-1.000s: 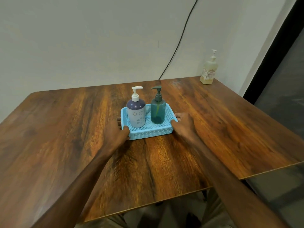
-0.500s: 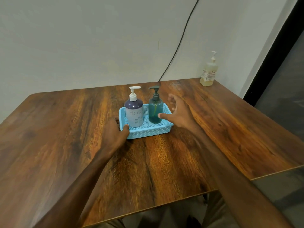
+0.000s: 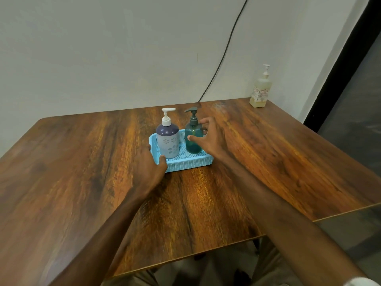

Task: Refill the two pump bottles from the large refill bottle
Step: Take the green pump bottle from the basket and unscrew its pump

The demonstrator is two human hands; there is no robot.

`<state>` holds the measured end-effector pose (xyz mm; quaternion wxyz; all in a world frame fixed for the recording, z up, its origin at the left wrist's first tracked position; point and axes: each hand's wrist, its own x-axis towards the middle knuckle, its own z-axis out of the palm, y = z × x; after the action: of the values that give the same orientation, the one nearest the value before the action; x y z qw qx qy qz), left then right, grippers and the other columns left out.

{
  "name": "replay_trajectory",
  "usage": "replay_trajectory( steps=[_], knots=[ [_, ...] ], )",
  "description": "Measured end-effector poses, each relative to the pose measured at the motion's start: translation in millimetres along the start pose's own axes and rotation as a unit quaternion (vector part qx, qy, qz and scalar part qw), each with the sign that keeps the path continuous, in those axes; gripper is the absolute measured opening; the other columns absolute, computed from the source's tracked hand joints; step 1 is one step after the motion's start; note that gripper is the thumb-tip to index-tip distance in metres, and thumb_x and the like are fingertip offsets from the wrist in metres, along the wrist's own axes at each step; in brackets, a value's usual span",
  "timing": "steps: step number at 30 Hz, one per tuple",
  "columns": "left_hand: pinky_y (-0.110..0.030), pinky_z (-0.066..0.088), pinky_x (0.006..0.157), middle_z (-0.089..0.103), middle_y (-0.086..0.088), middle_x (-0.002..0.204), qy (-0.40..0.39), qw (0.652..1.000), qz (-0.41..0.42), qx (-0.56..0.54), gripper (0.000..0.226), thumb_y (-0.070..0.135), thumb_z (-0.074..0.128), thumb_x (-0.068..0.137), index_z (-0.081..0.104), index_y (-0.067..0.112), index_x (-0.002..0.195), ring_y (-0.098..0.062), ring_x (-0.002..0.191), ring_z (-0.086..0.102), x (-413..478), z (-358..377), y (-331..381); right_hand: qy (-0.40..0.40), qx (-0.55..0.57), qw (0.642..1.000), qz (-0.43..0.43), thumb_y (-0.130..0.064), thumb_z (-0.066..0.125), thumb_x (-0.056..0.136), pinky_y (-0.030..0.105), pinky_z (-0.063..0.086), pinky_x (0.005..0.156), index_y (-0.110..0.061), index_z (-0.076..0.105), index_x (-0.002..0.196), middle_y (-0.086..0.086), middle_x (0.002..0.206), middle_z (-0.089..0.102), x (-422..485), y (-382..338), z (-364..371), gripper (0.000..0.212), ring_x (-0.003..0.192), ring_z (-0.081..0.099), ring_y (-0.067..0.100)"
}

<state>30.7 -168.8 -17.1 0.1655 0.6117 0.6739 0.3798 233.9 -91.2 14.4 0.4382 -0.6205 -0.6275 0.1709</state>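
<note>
A light blue perforated tray (image 3: pixel 193 163) sits mid-table with two pump bottles upright in it. The left one is a purple and white bottle (image 3: pixel 167 139) with a white pump. The right one is a teal translucent bottle (image 3: pixel 193 134) with a dark pump. My left hand (image 3: pixel 151 166) grips the tray's front left corner, thumb over the rim. My right hand (image 3: pixel 210 137) is spread beside the teal bottle, thumb touching its front and fingers curving round its right side, not closed on it. A pale yellow pump bottle (image 3: pixel 260 89) with a label stands at the table's far right corner.
The wooden table (image 3: pixel 82 182) reaches the wall behind. Its front edge runs across the lower part of the view and its right edge falls away near a dark doorway. A black cable (image 3: pixel 222 56) hangs down the wall behind the tray.
My right hand left the tray's right end, rose and moved onto the teal bottle's side. My left hand stayed on the tray's left corner.
</note>
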Motion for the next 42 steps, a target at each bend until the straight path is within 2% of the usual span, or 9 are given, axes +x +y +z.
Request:
replay_trajectory(
  steps=[5,8,12,15,19,26,31,36,42],
  knots=[
    [-0.048,0.039,0.116,0.044,-0.013,0.157,0.087,0.996,0.001,0.032,0.064,0.050,0.053,0.102,0.042,0.011,0.152,-0.032,0.142,0.042,-10,5,1,0.029,0.061,0.998,0.000,-0.036,0.092,0.066,0.031,0.059,0.082,-0.015,0.051,0.129,0.000,0.116,0.065,-3,-10,-23,0.078,0.096,0.064,0.011],
    [-0.047,0.034,0.120,0.043,-0.008,0.156,0.135,0.990,0.043,0.021,0.067,0.056,0.044,0.097,0.044,0.015,0.151,-0.029,0.144,0.039,-21,4,14,0.050,0.103,0.993,-0.021,-0.039,0.091,0.064,0.024,0.058,0.083,-0.015,0.053,0.130,-0.002,0.118,0.066,-15,-27,-53,0.080,0.098,0.064,0.007],
    [-0.040,0.038,0.115,0.049,-0.007,0.148,0.175,0.976,0.122,-0.045,0.056,0.038,0.059,0.095,0.048,0.013,0.144,-0.027,0.138,0.042,-46,6,42,0.050,0.098,0.992,-0.055,-0.046,0.086,0.067,0.021,0.056,0.084,-0.025,0.061,0.127,-0.010,0.118,0.066,-43,-30,-90,0.069,0.102,0.063,0.001],
    [-0.027,0.047,0.104,0.059,-0.004,0.132,0.151,0.968,0.174,-0.103,0.039,0.029,0.061,0.094,0.058,0.012,0.130,-0.021,0.124,0.053,-67,12,67,0.039,0.106,0.993,-0.045,-0.049,0.086,0.065,0.023,0.059,0.081,-0.030,0.063,0.125,-0.008,0.121,0.063,-75,-17,-105,0.067,0.101,0.065,0.002],
    [-0.037,0.059,0.077,0.066,0.011,0.114,0.045,0.962,0.178,-0.203,0.020,0.029,0.062,0.098,0.065,0.021,0.116,-0.012,0.102,0.062,-81,26,91,0.034,0.106,0.994,-0.023,-0.038,0.091,0.066,0.021,0.059,0.080,-0.025,0.064,0.124,-0.019,0.115,0.057,-113,10,-111,0.065,0.099,0.063,-0.003],
    [-0.032,0.055,0.099,0.059,0.014,0.138,-0.120,0.962,0.177,-0.168,0.048,0.041,0.071,0.096,0.054,0.028,0.140,-0.003,0.121,0.058,-77,54,95,-0.007,0.052,0.999,0.007,-0.053,0.085,0.064,0.030,0.060,0.086,-0.032,0.060,0.131,-0.013,0.121,0.057,-135,51,-98,0.074,0.108,0.060,0.005],
    [-0.021,0.044,0.099,0.057,0.020,0.132,-0.128,0.957,0.221,-0.140,0.043,0.037,0.066,0.101,0.055,0.028,0.142,0.000,0.120,0.052,-66,59,103,-0.040,0.083,0.996,0.011,-0.044,0.085,0.069,0.033,0.057,0.093,-0.037,0.052,0.132,-0.017,0.128,0.057,-133,54,-96,0.071,0.116,0.059,0.005],
    [-0.040,0.053,0.098,0.067,0.009,0.126,-0.152,0.950,0.228,-0.150,0.036,0.037,0.063,0.102,0.065,0.021,0.133,-0.008,0.117,0.058,-50,62,105,-0.093,0.115,0.989,-0.015,-0.029,0.081,0.081,0.034,0.053,0.102,-0.029,0.045,0.144,-0.014,0.137,0.058,-129,45,-99,0.073,0.124,0.056,0.001],
    [-0.029,0.050,0.091,0.074,0.004,0.115,-0.060,0.965,0.205,-0.151,0.039,0.043,0.065,0.095,0.075,0.015,0.122,-0.008,0.108,0.060,-60,74,108,-0.062,0.106,0.992,-0.014,-0.021,0.079,0.080,0.038,0.054,0.099,-0.028,0.048,0.140,-0.011,0.132,0.061,-132,44,-93,0.067,0.121,0.058,0.006]
  ],
)
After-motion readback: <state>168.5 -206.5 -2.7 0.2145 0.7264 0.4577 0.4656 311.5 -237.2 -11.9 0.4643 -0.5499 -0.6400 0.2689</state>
